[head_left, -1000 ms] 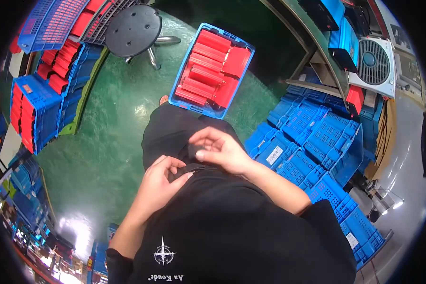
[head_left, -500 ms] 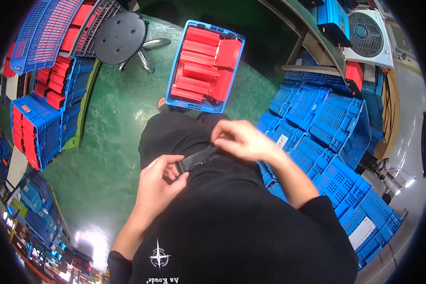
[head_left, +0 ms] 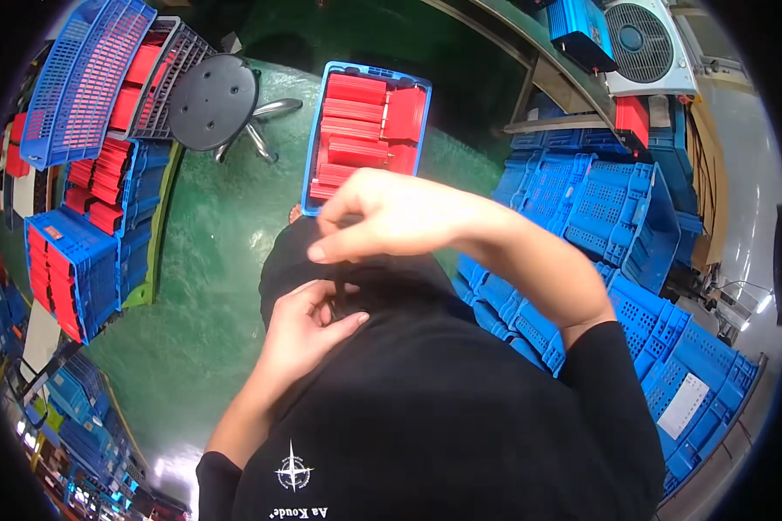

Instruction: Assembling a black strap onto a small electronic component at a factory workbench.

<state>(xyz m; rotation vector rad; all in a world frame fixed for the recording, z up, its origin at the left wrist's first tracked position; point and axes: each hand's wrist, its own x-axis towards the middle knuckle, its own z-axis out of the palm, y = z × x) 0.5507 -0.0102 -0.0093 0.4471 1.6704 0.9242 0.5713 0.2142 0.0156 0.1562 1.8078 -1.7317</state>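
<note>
The narrow dark fabric strap (head_left: 341, 290) could be lost if the fingers of the left hand (head_left: 297, 337), pinched on it, were loosened, while the blurred right hand's (head_left: 389, 215) grip cannot be told.

1. Floor (head_left: 191, 339): green, smooth, v. glossy; bright reflections.
2. Shirt (head_left: 426, 408): blk cloth, matt, smooth w/ soft folds; white print.
3. Trousers (head_left: 291, 252): dk cloth, matt.
4. Strap (head_left: 340, 285) betw. hands: dk, blurred; mat'l can't tell.
5. Stool seat (head_left: 213, 102): blk, plastic-looking, smooth, low sheen. Stool legs (head_left: 260, 143): polished metal, shiny.
6. Front crate (head_left: 314, 148): blue plastic, slight sheen. Red pcs (head_left: 356, 113) inside: ribbed, satin; metal or plastic unclear.
7. R-hand crates (head_left: 613, 208): blue plastic, perforated, semi-gloss. Label (head_left: 683, 406): white, paper-like, matt.
8. Fan housing (head_left: 682, 69): white, smooth.
</note>
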